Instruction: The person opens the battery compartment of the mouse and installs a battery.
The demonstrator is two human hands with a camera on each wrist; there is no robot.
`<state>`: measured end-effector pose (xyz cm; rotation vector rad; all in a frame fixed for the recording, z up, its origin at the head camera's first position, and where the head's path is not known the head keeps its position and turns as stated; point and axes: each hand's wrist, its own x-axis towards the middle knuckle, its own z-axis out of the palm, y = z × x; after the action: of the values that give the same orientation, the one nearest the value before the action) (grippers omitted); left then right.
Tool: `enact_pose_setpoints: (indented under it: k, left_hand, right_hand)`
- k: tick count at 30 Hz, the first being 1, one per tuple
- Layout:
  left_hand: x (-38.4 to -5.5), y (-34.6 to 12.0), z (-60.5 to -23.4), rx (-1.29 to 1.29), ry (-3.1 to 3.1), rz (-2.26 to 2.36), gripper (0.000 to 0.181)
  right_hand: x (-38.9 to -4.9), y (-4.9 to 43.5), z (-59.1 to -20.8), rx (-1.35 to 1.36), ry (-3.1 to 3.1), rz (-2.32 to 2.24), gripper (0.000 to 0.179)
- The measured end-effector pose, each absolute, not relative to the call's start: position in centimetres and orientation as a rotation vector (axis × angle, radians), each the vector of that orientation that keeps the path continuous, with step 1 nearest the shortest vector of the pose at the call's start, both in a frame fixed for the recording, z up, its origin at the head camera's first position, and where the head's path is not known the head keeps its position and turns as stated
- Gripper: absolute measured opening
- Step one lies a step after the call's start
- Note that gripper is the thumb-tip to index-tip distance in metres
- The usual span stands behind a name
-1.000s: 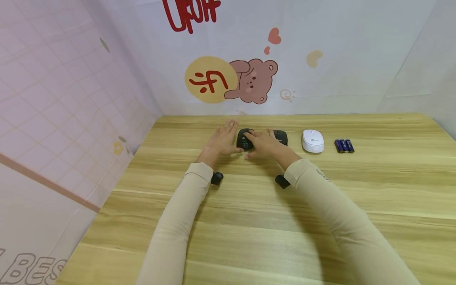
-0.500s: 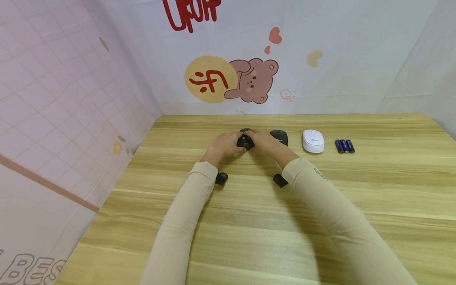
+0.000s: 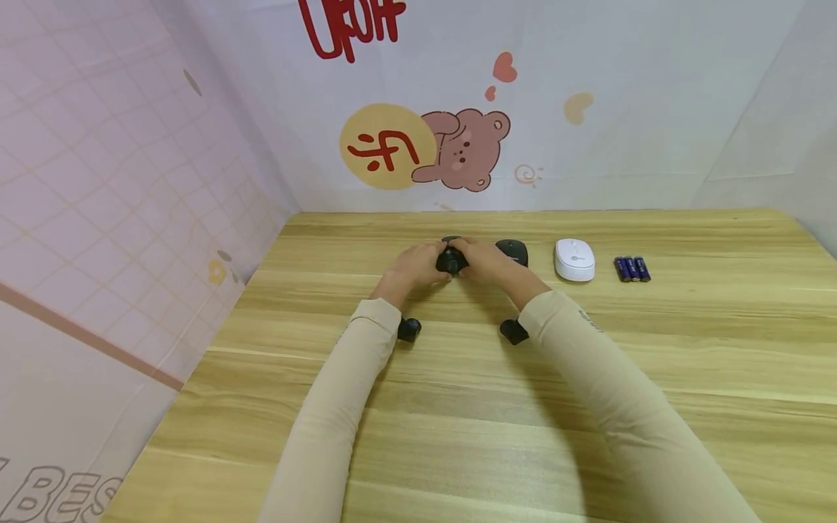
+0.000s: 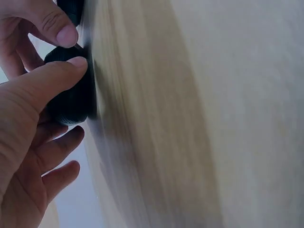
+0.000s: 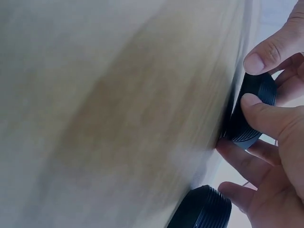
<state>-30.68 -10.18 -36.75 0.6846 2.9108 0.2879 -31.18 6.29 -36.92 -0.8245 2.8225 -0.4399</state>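
A black computer mouse [image 3: 450, 262] lies near the back of the wooden table, between both hands. My left hand [image 3: 413, 266] grips its left side, thumb along the near edge, as the left wrist view shows with the mouse [image 4: 71, 104] beneath the thumb. From the other side my right hand [image 3: 487, 263] grips it too; in the right wrist view its thumb presses the ridged near edge of the mouse [image 5: 251, 118]. Both thumbs sit close together there. The fingertips on the far side are partly hidden. The mouse appears to rest on the tabletop.
A second black mouse [image 3: 514, 252] lies just right of my right hand, partly behind it. Farther right are a white mouse [image 3: 575, 259] and several blue batteries [image 3: 632, 269] side by side. A printed cloth wall [image 3: 621, 131] rises behind the table [image 3: 445, 421].
Both hands, spread with fingers extended a second ago, have closed in around the left black mouse. The second black mouse came more into view. Little differs over the last half second.
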Motion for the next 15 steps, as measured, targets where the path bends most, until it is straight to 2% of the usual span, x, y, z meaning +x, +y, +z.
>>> enact_pose_setpoints:
  k: [15]
  left_hand:
    - [-30.47, -10.31, -36.53, 0.676, 2.991, 0.44, 0.05]
  right_hand:
    - [-30.97, 6.37, -36.29, -0.869, 2.823, -0.575, 0.057]
